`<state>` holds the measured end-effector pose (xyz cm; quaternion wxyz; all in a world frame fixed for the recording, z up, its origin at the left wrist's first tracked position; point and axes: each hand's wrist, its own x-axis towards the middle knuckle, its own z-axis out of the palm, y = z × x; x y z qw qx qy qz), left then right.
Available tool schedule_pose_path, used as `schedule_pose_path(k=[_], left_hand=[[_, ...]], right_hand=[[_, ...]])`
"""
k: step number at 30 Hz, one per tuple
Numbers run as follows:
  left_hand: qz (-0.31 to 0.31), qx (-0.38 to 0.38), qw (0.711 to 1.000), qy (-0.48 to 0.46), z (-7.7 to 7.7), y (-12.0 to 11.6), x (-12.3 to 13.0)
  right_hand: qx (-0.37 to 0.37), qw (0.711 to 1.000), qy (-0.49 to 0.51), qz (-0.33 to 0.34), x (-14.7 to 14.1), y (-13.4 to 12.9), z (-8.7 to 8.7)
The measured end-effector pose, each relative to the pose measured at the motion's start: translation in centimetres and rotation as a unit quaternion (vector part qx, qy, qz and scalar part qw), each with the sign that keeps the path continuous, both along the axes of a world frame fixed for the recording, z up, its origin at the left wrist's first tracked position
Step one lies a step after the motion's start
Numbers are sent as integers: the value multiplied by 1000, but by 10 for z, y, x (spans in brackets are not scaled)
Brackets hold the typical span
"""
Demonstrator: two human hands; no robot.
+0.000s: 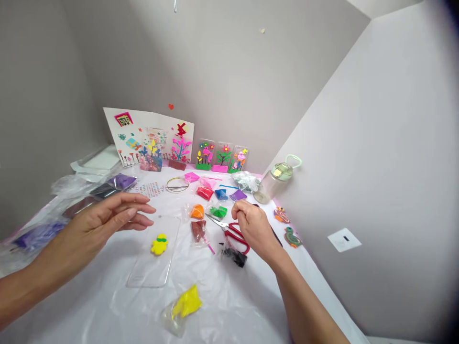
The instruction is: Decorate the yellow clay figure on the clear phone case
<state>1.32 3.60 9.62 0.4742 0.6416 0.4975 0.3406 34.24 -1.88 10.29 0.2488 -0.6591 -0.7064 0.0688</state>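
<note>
My left hand (114,217) hovers with its fingers stretched out and holds nothing, just left of a clear phone case (147,274) lying flat. On the case sits a yellow clay figure (158,246) with a green band near its top. My right hand (253,227) is curled closed above the red-handled scissors (234,234); what its fingers hold, if anything, is hidden. Below that hand lies a bag of black clay (234,257). A bag of yellow clay (188,302) rests at the near edge of the view.
Bags of orange (197,211), green (218,211) and brown clay (198,230) lie mid-table. Decorated cases (224,156) and a picture board (139,129) stand at the back. A bottle (274,181) and clay ducks (292,236) are right; plastic packets (39,234) are left.
</note>
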Motion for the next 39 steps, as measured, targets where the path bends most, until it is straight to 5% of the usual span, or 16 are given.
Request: schedule_pose_path(k=[6,10,15,20,25,32,39], left_hand=[[61,-24,998,4,-18,-30,-38],[41,21,998,35,3,-26,-35],[-73,107,991,-15,32,-17,10],[-185,113,976,17,-4,-24,45],[-201,111,973,26,-46,-19,42],[-186,216,956,66,-61,-2,39],[-209,186,958,68,-77,-9,40]], right_hand=[[-143,982,-107,59,-8,-31,0],[-187,968,-160,50,-16,-45,-11],[-184,965,-186,23,-29,-49,-14],[-84,987,-104,92,-51,-54,-9],[25,985,-38,169,-69,-42,-29],[38,979,36,196,-75,-28,-53],[58,978,65,188,-80,-25,-60]])
